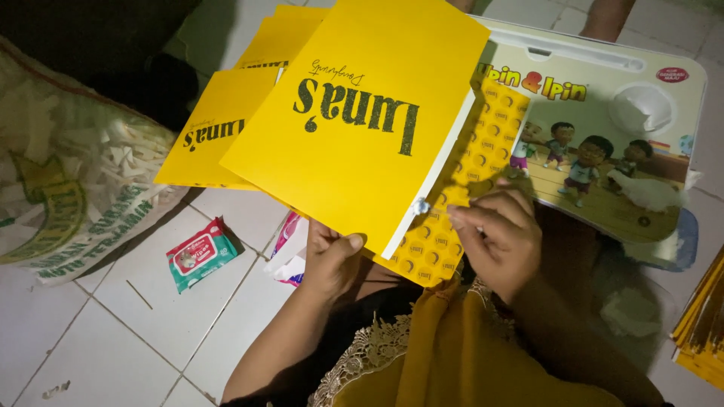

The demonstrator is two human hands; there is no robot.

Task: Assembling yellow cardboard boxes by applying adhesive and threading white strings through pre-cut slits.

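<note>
I see the left hand (332, 260) pinching the bottom edge of a large yellow card sheet (358, 120), thumb on top and the other fingers hidden beneath it. The sheet fills the centre of the view, tilted up toward twelve o'clock, overlapping a yellow patterned sheet (452, 196) that sticks out at its four o'clock side. The right hand (498, 237) has its fingers curled and pinched on that patterned sheet's edge, near a small shiny bit I cannot identify.

I judge both sheets light, thin and fairly stiff; they hold flat without drooping, but would crease if squeezed hard. Smooth faces may slide against each other, so an edge pinch near a corner seems the safest hold.

More yellow sheets (219, 128) lie at ten o'clock, partly covered. A cartoon-printed lap tray (648, 151) sits at two o'clock, its lower part hidden. A small red-and-green packet (200, 255) lies on the tiled floor (113, 324) at eight o'clock. A woven sack (60, 188) is cut off at nine o'clock, and another yellow stack (705, 324) at four o'clock.
</note>
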